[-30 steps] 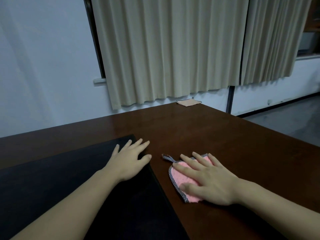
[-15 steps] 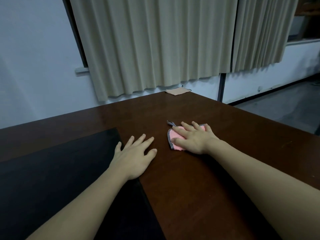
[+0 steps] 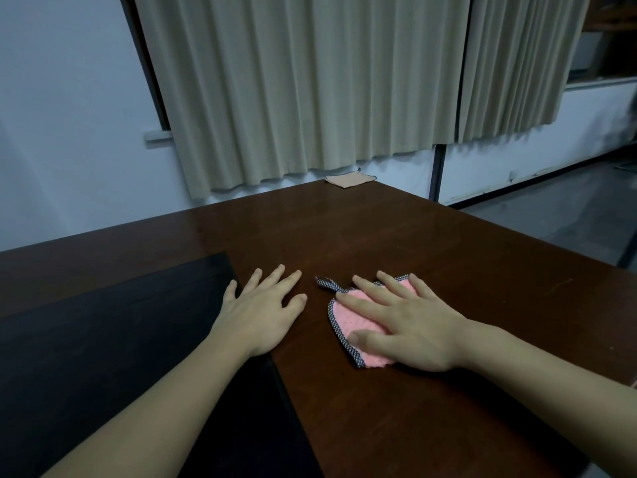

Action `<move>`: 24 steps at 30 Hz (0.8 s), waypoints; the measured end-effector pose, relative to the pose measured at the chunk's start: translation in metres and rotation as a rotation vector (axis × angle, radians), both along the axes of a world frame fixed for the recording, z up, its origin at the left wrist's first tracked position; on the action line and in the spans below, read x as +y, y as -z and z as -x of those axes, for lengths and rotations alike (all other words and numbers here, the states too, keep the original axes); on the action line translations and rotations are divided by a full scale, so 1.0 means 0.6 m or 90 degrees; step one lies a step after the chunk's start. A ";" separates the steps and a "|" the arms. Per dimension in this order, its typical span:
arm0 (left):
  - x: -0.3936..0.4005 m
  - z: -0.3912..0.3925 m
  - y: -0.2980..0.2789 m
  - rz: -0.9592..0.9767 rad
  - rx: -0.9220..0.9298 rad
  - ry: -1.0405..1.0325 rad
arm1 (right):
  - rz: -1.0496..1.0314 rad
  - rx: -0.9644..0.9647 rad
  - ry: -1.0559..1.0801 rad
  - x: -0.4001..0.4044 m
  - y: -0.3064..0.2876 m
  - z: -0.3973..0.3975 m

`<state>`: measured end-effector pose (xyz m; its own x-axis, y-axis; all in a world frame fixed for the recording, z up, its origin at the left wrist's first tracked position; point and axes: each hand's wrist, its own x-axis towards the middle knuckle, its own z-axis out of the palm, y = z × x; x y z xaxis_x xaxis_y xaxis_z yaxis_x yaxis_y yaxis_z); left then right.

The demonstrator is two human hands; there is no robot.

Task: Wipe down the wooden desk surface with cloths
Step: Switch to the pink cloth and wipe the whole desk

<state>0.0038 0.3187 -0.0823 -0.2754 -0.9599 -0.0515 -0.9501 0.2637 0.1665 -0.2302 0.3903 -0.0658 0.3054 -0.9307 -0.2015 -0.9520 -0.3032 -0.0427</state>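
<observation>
A small pink cloth [image 3: 355,320] with a dark dotted border and a loop lies flat on the dark wooden desk [image 3: 431,253]. My right hand [image 3: 410,322] presses on it with straight, spread fingers and covers most of it. My left hand [image 3: 265,312] rests flat on the desk just left of the cloth, fingers spread, its heel at the edge of a black mat [image 3: 120,339]. A second, beige cloth [image 3: 349,180] lies at the desk's far corner, well beyond both hands.
The black mat covers the desk's near left part. Beige curtains [image 3: 310,91] hang behind the far edge, against a white wall. The desk's right edge drops to a grey floor [image 3: 551,215].
My right hand pushed the pink cloth away across the desk, then drew it back toward me. My left hand stayed flat by the mat's edge. The camera view shifted.
</observation>
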 end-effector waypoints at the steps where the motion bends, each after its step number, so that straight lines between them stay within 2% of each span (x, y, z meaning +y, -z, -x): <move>1: -0.001 0.000 0.000 0.000 -0.003 0.000 | 0.000 0.001 0.006 -0.008 0.000 0.001; 8: 0.000 -0.001 -0.004 0.001 0.001 0.005 | 0.019 -0.015 0.130 -0.149 0.005 0.016; 12: 0.006 0.000 -0.007 -0.006 0.008 0.004 | 0.024 -0.026 0.180 -0.183 0.007 0.009; 15: 0.008 0.000 -0.006 -0.008 0.004 0.003 | 0.018 -0.018 0.164 -0.158 0.005 0.002; 21: 0.006 0.002 -0.004 -0.009 -0.009 -0.001 | 0.008 0.001 0.021 -0.024 0.004 0.004; 24: 0.003 0.001 -0.003 -0.004 -0.006 0.001 | 0.005 -0.004 0.009 0.001 0.003 0.015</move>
<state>0.0031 0.3205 -0.0807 -0.2770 -0.9590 -0.0599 -0.9510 0.2647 0.1595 -0.2390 0.3906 -0.0679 0.2930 -0.9365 -0.1926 -0.9560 -0.2896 -0.0463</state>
